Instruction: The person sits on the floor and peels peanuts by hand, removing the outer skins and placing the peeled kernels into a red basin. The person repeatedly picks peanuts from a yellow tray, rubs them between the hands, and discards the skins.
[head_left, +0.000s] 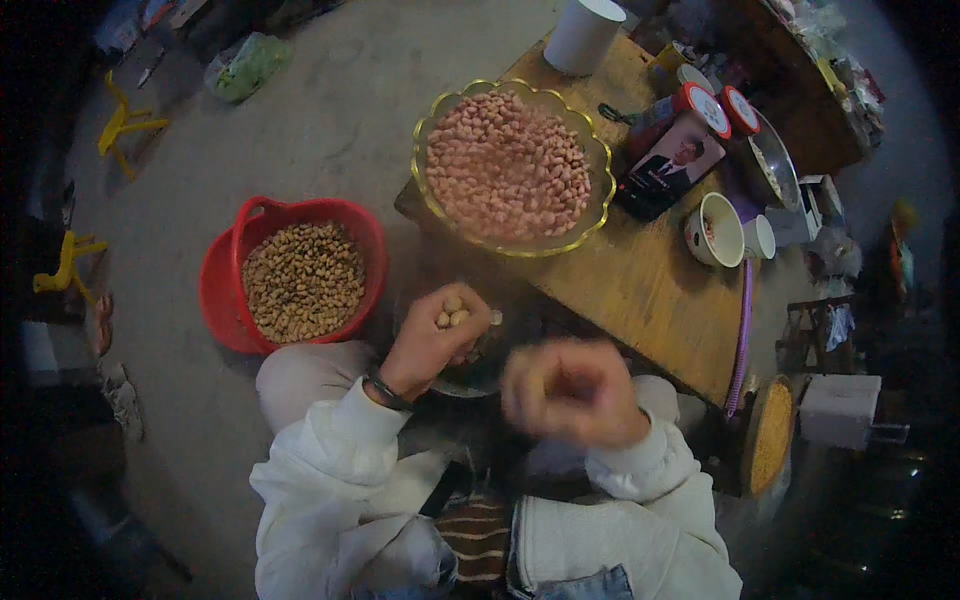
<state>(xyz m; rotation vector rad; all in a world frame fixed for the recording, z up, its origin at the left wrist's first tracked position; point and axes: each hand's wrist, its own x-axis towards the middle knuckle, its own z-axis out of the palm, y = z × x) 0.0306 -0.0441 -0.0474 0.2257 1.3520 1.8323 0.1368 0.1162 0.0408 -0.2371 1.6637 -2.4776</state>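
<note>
My left hand (435, 337) is curled around several unshelled peanuts (453, 313), above a dark container (480, 375) between my knees that is mostly hidden. To its right, my right hand (574, 394) is blurred, its fingers bent; whether it holds anything cannot be told. A red plastic basket (217, 292) full of peanuts in their shells (304, 281) stands on the floor at the left. Ahead, a scalloped, gold-rimmed bowl (606, 154) filled with pinkish shelled peanuts (510, 165) rests on the corner of a wooden table.
The wooden table (637, 281) carries a white cylinder (585, 36), red-lidded jars (706, 109), a phone (670, 169) showing a picture, a patterned cup (714, 231) and a metal bowl (776, 161). A round tray of yellow grains (771, 437) is at right. Yellow stool legs (120, 127) show at left.
</note>
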